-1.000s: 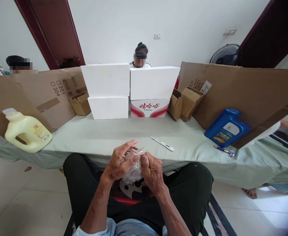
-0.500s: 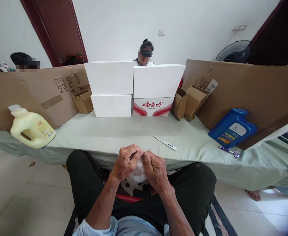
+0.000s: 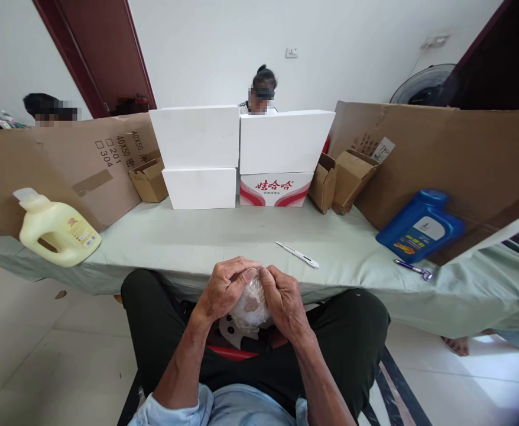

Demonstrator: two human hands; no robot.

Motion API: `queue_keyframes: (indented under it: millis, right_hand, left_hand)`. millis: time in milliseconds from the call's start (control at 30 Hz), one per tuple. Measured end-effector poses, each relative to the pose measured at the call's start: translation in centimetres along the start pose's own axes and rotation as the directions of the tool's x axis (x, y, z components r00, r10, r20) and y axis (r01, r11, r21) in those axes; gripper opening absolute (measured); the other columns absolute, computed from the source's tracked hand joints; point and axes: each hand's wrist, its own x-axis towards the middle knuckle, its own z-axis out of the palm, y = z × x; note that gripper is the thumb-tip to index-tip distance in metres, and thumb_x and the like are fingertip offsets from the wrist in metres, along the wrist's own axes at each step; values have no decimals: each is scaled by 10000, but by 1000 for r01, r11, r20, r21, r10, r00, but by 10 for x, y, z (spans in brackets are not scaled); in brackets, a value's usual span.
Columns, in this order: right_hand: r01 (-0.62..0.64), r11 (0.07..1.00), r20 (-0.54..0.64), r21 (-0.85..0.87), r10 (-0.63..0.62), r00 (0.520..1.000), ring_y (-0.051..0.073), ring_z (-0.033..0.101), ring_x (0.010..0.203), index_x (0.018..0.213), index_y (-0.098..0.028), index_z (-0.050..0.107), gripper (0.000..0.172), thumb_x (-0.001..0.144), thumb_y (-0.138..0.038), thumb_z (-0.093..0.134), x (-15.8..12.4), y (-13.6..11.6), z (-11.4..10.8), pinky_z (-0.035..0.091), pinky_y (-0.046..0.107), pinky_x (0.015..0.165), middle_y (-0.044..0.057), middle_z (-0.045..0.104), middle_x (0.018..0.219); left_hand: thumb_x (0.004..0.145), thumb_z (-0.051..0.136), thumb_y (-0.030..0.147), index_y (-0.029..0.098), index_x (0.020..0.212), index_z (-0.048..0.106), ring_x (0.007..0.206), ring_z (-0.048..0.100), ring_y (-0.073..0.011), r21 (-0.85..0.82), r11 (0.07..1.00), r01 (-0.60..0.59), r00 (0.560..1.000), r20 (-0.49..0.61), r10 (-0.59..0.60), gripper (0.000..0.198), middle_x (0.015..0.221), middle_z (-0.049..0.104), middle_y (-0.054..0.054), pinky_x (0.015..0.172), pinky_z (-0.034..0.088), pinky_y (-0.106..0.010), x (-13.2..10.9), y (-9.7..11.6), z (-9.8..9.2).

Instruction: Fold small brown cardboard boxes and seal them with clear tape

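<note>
Between my two hands, just over my lap at the table's near edge, is a roundish bundle of crinkled clear plastic film (image 3: 250, 305). My left hand (image 3: 226, 287) is closed on its left upper side, thumb pressed toward the top. On the right, my right hand (image 3: 284, 296) grips the bundle with thumb and bent fingers. What lies inside the film cannot be made out. A white utility-style knife or pen-like tool (image 3: 298, 255) lies on the cloth beyond my right hand, touched by neither hand.
A pale green cloth (image 3: 197, 236) covers the table. White boxes (image 3: 197, 139) are stacked at the back, with cardboard panels (image 3: 419, 154) on both sides. A yellow jug (image 3: 59, 231) stands left; a blue bottle (image 3: 421, 228) and purple razor-like item (image 3: 412, 270) are right. Two people sit beyond.
My hands have shifted slightly on the plastic bundle, and more of its front now shows between them. The objects on the table have stayed in place.
</note>
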Motion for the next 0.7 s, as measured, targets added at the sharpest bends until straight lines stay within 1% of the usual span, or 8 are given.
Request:
queue_keyframes:
  millis: [133,267,333,400,467,533,633,700]
  right_hand:
    - [-38,997,21,71,36,999,129,410,597,727,-229,515,462,1075,-532,482,6,1,-1,360,272,564,-41,463,647]
    - [-41,998,-4,49,42,999,193,607,787,1100,-198,698,452,1053,-592,482,4,1,-4,474,291,677,41,708,908]
    - [-81,995,39,52,79,996,203,615,807,1150,-196,696,490,1057,-619,467,0,0,-1,479,297,692,44,707,915]
    - [-130,988,55,83,125,991,186,563,735,1069,-201,698,498,1065,-632,447,-4,-1,4,448,294,652,18,654,826]
    - [-169,977,26,128,167,986,165,484,666,937,-210,668,500,1063,-641,451,-5,-1,7,400,289,603,-6,583,749]
    - [-194,966,21,168,194,981,151,423,631,829,-218,606,511,1049,-660,477,-3,0,6,360,286,572,-21,522,698]
    - [-218,956,103,196,201,974,139,373,601,756,-226,537,544,1030,-693,497,3,1,2,322,283,539,-32,463,659]
    - [-222,955,178,195,189,966,138,373,600,768,-224,540,539,1024,-698,511,7,1,-1,317,278,531,-34,457,663]
  left_hand:
    - [1049,607,337,173,972,850,884,764,-209,58,998,-10,989,-150,18,303,970,838,-97,844,593,-299,0,-3,3]
    - [1052,586,377,168,954,837,825,743,-192,119,991,65,930,-366,-17,341,915,829,-74,791,579,-280,1,-7,7]
    - [1048,587,405,169,957,833,851,750,-202,116,989,95,887,-460,-31,352,920,831,-73,806,583,-284,1,-8,9]
    - [1047,589,443,172,974,834,887,762,-218,87,990,115,863,-503,-56,373,939,837,-78,834,592,-297,1,-9,10]
    - [1048,591,484,173,1031,842,956,774,-241,45,989,140,879,-465,-103,401,1010,848,-94,886,599,-318,1,-9,6]
    - [1038,615,520,172,1154,841,1103,770,-274,-6,984,177,919,-357,-168,431,1167,841,-117,982,590,-344,1,-7,-2]
    - [1006,673,552,183,1402,750,1224,740,-303,-55,969,242,953,-174,-248,547,1314,801,-124,1056,568,-368,0,-6,-18]
    - [987,706,536,198,1452,717,1231,732,-299,-54,966,251,962,-101,-255,574,1330,794,-111,1060,559,-359,0,-6,-24]
